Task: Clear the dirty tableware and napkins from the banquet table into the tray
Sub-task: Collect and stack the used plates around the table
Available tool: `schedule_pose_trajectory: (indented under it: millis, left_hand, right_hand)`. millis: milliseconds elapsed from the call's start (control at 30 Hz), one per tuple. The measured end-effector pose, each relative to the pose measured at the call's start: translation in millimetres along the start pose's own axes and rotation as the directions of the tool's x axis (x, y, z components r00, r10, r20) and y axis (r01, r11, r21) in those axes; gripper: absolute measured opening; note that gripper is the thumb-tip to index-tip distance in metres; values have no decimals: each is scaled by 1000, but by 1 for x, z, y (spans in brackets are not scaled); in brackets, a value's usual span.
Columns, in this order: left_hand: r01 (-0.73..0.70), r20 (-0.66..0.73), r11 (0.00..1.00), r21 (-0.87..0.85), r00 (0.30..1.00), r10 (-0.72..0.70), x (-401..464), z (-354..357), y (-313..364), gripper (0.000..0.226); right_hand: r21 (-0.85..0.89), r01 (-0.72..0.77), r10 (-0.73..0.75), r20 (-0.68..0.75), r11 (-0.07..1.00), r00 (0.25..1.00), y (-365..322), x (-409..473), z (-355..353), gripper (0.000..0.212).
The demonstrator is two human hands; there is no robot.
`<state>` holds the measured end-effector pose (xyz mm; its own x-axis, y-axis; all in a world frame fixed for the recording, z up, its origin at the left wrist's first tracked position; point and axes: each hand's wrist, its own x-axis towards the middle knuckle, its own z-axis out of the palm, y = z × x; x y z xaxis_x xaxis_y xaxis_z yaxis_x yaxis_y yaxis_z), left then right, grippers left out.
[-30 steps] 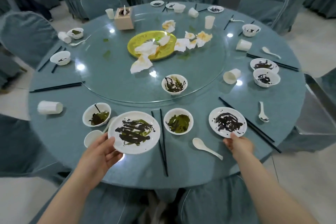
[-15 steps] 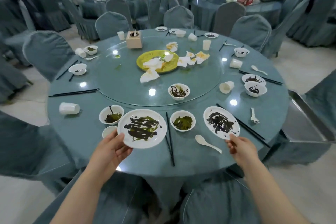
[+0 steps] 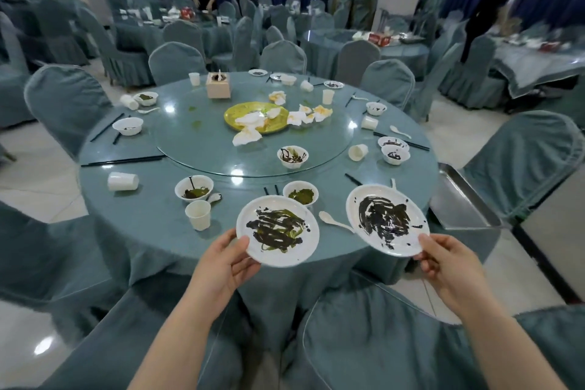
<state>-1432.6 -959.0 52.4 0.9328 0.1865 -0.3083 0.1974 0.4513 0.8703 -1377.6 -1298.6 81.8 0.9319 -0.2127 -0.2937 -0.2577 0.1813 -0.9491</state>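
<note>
The left hand (image 3: 226, 266) grips the near rim of a white plate (image 3: 278, 230) smeared with dark and green sauce, thumb on top and fingers curled underneath, so the plate juts away from the hand over the near edge of the round table (image 3: 152, 218). The right hand (image 3: 448, 263) pinches the near-right rim of a second plate (image 3: 386, 220) streaked with black sauce; this one tilts slightly and extends up and left of the hand, seemingly lifted clear of the cloth, though the angle makes that hard to confirm. Between the two plates a white spoon (image 3: 335, 222) lies on the table. The metal tray (image 3: 463, 203) sits just beside the table's right edge, right of the second plate. Crumpled napkins (image 3: 250, 133) lie around a yellow dish (image 3: 256, 117) on the glass turntable.
</note>
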Motion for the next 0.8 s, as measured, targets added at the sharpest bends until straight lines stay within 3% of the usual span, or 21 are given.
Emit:
schedule_pose_trajectory:
  millis: [333, 800]
  left_hand:
    - [31, 258, 995, 94, 965, -54, -38, 141, -49, 27]
    - [176, 535, 949, 261, 792, -294, -175, 469, -266, 25]
  right_hand:
    - [44, 83, -80, -68, 996, 994, -38, -57, -113, 6]
    - [8, 102, -94, -326, 995, 941, -31, -119, -500, 8]
